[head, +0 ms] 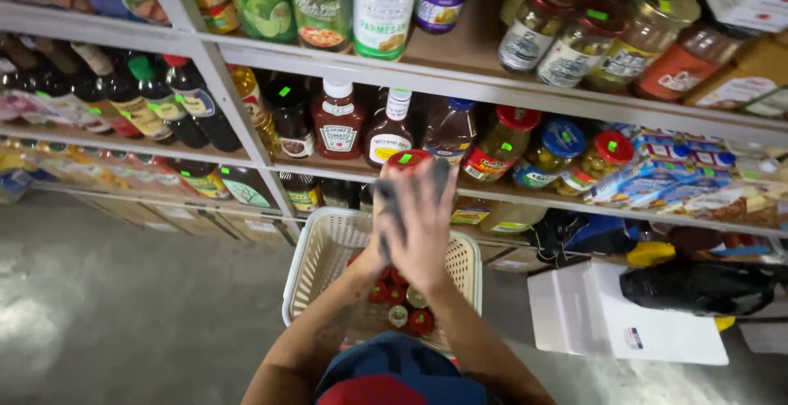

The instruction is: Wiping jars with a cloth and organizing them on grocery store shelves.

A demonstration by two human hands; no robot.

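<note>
While both hands meet above the basket, a red-capped jar is held up between them, just left of frame centre; only its cap and a blurred dark body show. Right hand lies flat across the jar's front with fingers spread, and left hand is mostly hidden behind it, so I cannot tell how that hand grips. Motion blur softens both.

Directly below, at 6 o'clock from the jar, stands a cream slatted basket on the floor, with several red-capped small jars lying in its bottom. At 12 o'clock, just behind the raised jar, a shelf row carries a ketchup bottle, a dark sauce bottle and a brown sauce bottle, closely packed. At 2 o'clock stand pickle jars with red and blue lids. At 10 o'clock, dark glass bottles fill the neighbouring bay. At 4 o'clock a white carton sits on the floor with a black bag beside it. Grey concrete floor lies at 8 o'clock.
</note>
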